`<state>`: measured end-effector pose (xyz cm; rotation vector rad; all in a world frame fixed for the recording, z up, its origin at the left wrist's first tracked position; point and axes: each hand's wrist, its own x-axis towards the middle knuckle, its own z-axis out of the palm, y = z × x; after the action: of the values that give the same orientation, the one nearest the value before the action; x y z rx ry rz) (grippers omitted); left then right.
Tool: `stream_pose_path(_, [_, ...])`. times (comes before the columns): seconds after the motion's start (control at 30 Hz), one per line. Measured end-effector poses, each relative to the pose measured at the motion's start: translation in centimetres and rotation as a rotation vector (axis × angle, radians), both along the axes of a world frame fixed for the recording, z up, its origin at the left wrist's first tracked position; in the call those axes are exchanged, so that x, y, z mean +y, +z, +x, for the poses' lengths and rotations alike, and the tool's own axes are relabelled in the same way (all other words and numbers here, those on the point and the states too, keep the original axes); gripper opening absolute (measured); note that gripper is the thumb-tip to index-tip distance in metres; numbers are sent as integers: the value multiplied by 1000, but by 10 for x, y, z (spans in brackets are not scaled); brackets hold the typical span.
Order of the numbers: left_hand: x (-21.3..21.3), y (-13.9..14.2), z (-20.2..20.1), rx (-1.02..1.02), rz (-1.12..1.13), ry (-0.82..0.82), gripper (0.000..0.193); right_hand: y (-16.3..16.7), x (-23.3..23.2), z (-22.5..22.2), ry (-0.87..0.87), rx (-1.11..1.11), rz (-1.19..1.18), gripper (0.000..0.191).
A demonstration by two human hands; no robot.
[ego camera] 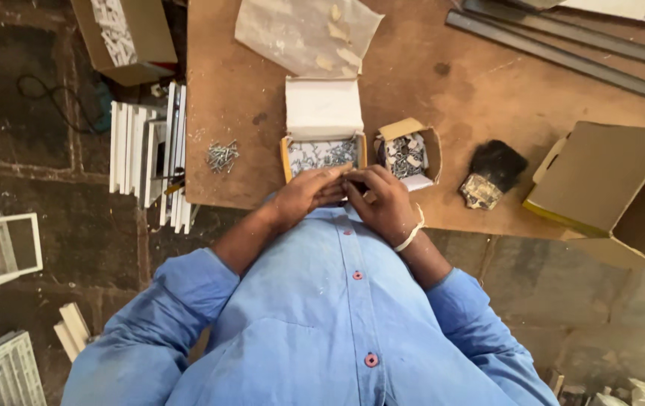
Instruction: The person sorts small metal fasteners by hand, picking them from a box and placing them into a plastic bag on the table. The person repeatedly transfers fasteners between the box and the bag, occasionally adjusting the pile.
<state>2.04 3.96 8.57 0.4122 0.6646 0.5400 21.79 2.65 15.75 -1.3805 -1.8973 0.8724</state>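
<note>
Here I am holding my left hand [304,194] and my right hand [383,201] close together at the edge of the table [247,90], fingertips touching. They are hovering just over the open box of small grey screws [322,154], which is sitting right in front of me with its white lid flipped back. The screws are looking shiny and jumbled. Something tiny may be sitting between my fingers, but I cannot tell; my grip is hiding it.

between fingertips: something too small to tell
my left hand [304,197]: grip hidden
big box [612,184]: cut off at right edge
</note>
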Motion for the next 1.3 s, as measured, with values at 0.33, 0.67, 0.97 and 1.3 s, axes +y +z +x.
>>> stream_pose_path(0.33, [18,3,-14,896,698,81,27,-17,14,0,-91,213,-167,10])
stream_pose_path(0.67, [20,14,-32,1202,1053,36,23,-15,10,0,-145,302,-264,14])
stream_pose_path(0.97, [9,-12,-38,1461,1289,-87,56,-104,26,-20,369,-790,-246,26])
stream_pose_path(1.3, [17,-28,-48,1243,1145,117,41,-137,44,-46,396,-347,-21,26])
